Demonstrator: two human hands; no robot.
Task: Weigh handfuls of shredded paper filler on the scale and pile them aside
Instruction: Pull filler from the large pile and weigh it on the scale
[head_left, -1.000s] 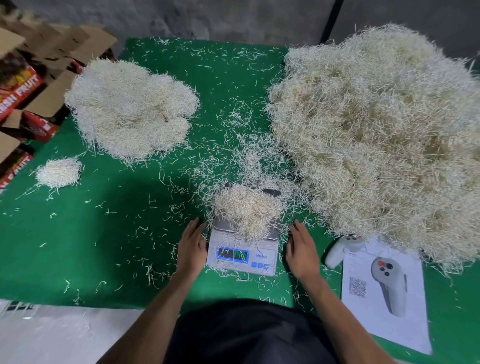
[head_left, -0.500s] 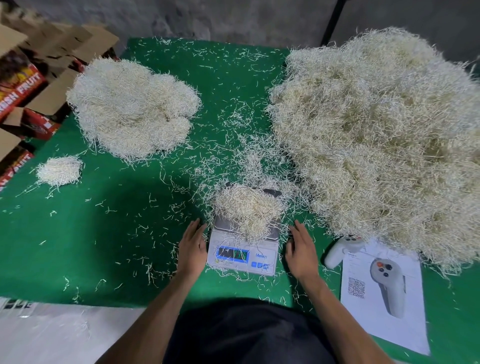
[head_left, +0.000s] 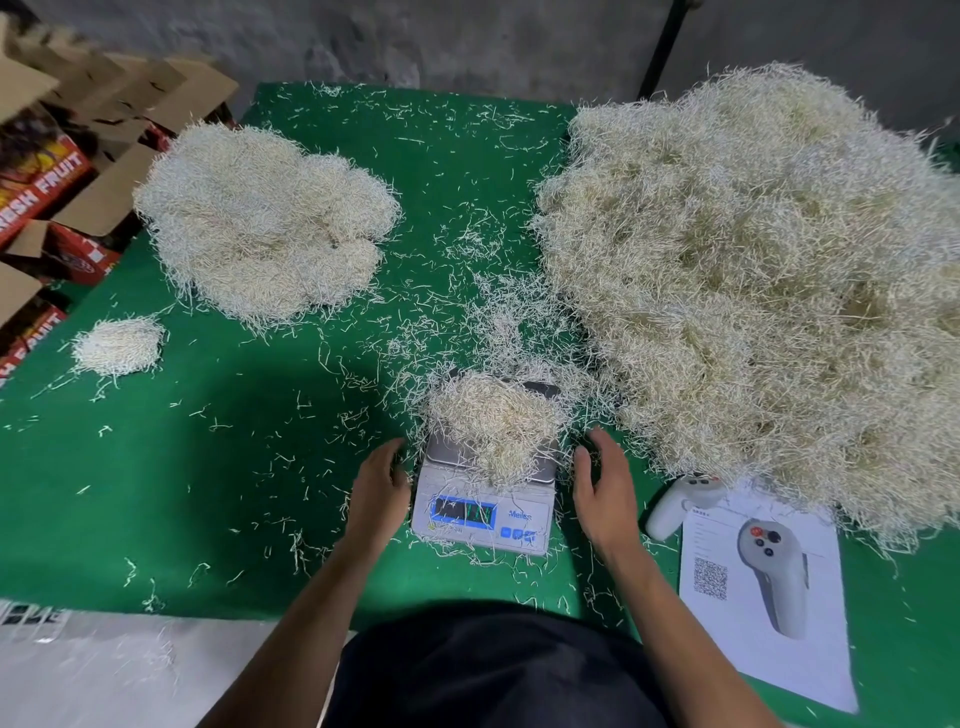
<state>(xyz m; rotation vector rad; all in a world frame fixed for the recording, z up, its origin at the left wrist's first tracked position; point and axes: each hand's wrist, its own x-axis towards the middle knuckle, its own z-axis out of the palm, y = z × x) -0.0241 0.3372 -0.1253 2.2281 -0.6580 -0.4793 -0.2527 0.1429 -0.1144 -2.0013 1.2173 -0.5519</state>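
Both hands have lifted off the cloth since the earlier frame, when they lay flat beside the scale (head_left: 484, 499); their fingers now curl inward toward the handful of shredded paper (head_left: 493, 426) on its platform. At lower centre of the frame, the left hand (head_left: 382, 483) stands just left of the scale, fingers loosely bent and holding nothing, its fingertips near the fringe of the handful. On the other side the right hand (head_left: 602, 483) mirrors it, thumb spread, fingers relaxed and empty, close to the platform's edge; I cannot tell whether either hand touches the strands. That handful hangs over the front of the platform above the lit blue display.

Across the green cloth (head_left: 156, 493) lie loose strands. In the upper left sits a medium pile (head_left: 265, 218), with 1 small clump (head_left: 118, 345) below it near the left edge. Filling the right side of the frame is the large heap (head_left: 769, 291). At lower right a white controller (head_left: 680, 504) lies partly under that heap, touching a printed sheet (head_left: 763, 587) that shows a QR code. Red fruit cartons (head_left: 47, 182) stand off the cloth at far left.
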